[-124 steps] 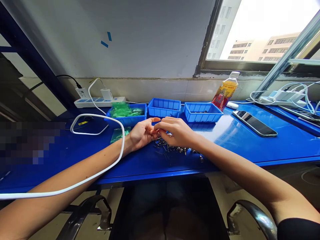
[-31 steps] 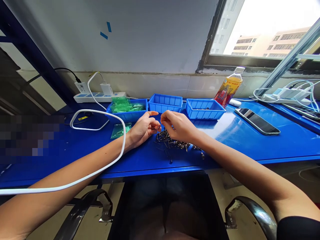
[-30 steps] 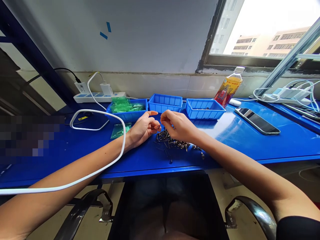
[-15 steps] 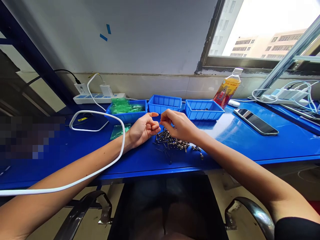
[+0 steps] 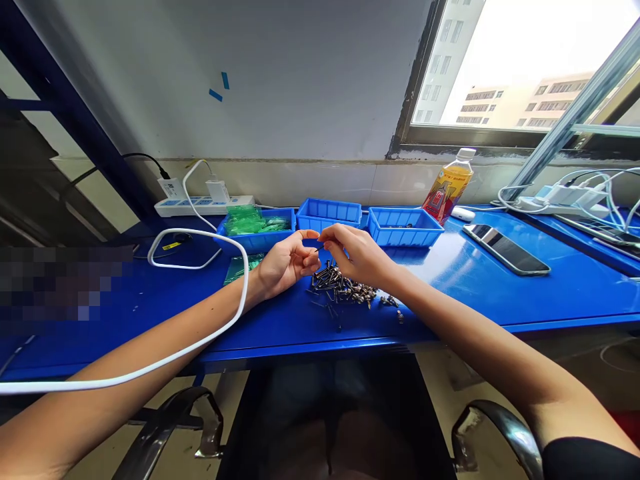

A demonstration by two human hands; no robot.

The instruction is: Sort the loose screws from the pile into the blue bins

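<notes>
My left hand [image 5: 290,262] is raised over the blue tabletop with its fingers curled in and the index finger reaching toward my right hand; what lies in its curl is hidden. My right hand [image 5: 356,252] pinches a thin dark screw [image 5: 319,249], whose end points at my left fingertips. Both hands almost meet. Just below them lies a loose heap of screws [image 5: 345,285], with a few strays along its near and right edges. Beside my left wrist is a small green plastic bag [image 5: 237,269], partly covered by the forearm.
Behind the hands stand a blue bin of green bags [image 5: 235,239], another blue bin [image 5: 329,203] and a blue bin with small parts [image 5: 400,243]. A drink bottle [image 5: 449,187] and a phone [image 5: 506,249] are on the right. A white cable [image 5: 246,280] loops over my left forearm.
The view has tilted slightly upward. My left index finger and right fingertips have come closer together, and a thin dark screw now shows between the hands.
</notes>
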